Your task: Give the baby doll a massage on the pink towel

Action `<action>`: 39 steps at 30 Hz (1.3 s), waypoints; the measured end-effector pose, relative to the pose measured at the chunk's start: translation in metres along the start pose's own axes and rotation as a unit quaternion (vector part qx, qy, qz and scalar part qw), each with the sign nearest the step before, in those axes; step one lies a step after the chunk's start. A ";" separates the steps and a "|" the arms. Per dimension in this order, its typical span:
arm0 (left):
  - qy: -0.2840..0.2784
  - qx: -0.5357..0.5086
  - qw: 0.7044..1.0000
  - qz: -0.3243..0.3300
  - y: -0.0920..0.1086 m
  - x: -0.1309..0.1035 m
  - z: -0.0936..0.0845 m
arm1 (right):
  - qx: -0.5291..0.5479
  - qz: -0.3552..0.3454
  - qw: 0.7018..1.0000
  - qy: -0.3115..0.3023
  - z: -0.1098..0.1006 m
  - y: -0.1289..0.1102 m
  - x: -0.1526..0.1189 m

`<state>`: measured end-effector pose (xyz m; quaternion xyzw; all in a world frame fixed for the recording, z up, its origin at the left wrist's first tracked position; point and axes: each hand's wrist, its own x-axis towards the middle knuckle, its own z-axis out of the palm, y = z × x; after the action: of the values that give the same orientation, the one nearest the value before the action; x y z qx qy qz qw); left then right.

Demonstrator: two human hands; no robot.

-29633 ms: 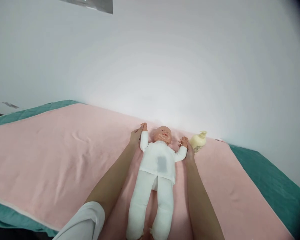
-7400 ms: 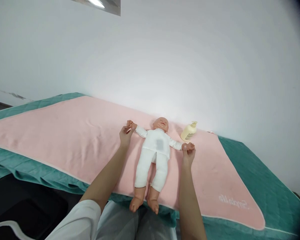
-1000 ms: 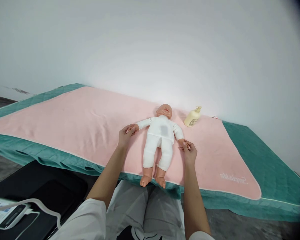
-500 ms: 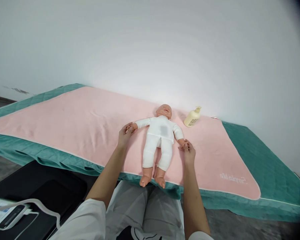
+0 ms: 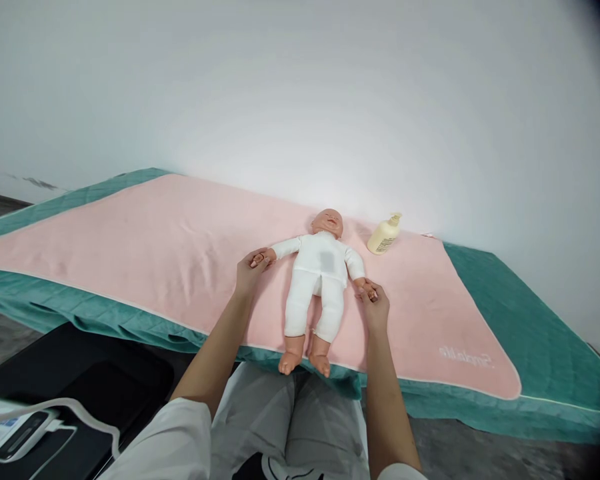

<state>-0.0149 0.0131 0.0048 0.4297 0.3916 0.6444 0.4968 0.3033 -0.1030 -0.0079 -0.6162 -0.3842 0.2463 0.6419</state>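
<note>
A baby doll in a white suit lies on its back on a pink mat, its arms spread and its bare feet at the mat's front edge. My left hand is closed on the doll's hand at the image's left. On the other side, my right hand holds the doll's other hand between thumb and fingers. A pale yellow pump bottle stands on the mat to the right of the doll's head.
Beneath the mat is a green quilted cover, against a plain wall. At the lower left, a white device with a cable rests on a black surface.
The fingers of my right hand have shifted slightly on the doll's hand, and that doll hand has moved a little left. My left hand has barely moved and keeps its hold.
</note>
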 end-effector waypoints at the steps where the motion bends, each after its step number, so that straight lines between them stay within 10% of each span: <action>1: 0.000 0.002 1.000 -0.001 0.001 -0.001 0.000 | 0.003 0.000 1.000 0.004 0.000 0.000 0.000; 39: 0.000 -0.036 0.999 0.006 -0.003 0.001 -0.001 | -0.022 -0.016 1.000 0.005 -0.002 0.001 -0.001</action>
<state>-0.0151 0.0142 0.0022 0.4139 0.3651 0.6612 0.5080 0.3039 -0.1049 -0.0087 -0.6254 -0.3960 0.2240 0.6339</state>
